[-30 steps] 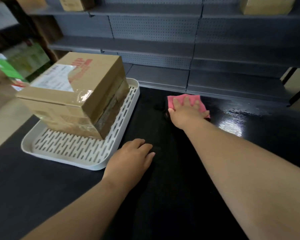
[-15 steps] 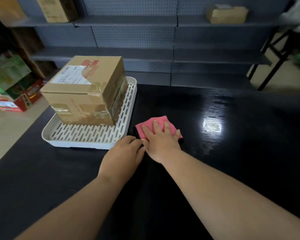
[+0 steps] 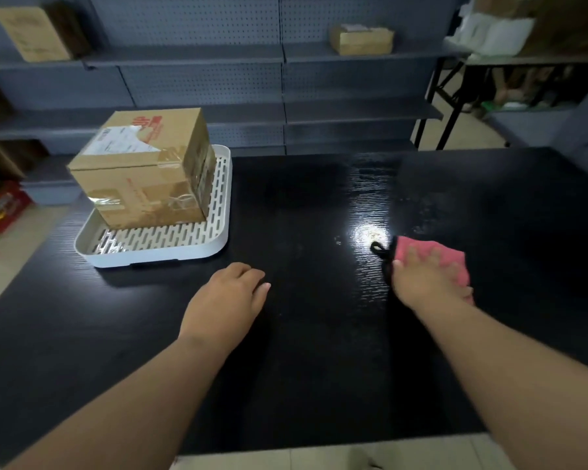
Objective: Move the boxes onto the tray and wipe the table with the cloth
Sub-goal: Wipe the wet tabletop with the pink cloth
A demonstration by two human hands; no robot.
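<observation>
We're looking across at grey pegboard shelving (image 3: 282, 79) spanning the back wall, a squat brown carton (image 3: 362, 39) on its upper shelf, a taller carton (image 3: 31, 33) upright far left, a black-legged rack (image 3: 523, 60) off right, pale floor (image 3: 0, 269) below left with a red carton (image 3: 4, 205).

From here, the one real obstacle on the tabletop (image 3: 319, 351) is the white tray (image 3: 157, 255) at the far left. The stacked boxes (image 3: 143, 178) stand tall on it and fill its back part, leaving a slotted strip of tray free in front. My left hand (image 3: 228, 300) rests flat near the tray's near right corner. My right hand (image 3: 421, 283) lies flat on the cloth (image 3: 454, 264), well off to the right. Between the hands a broad bare lane runs to the far edge, where grey shelving (image 3: 286, 83) stands close behind.
</observation>
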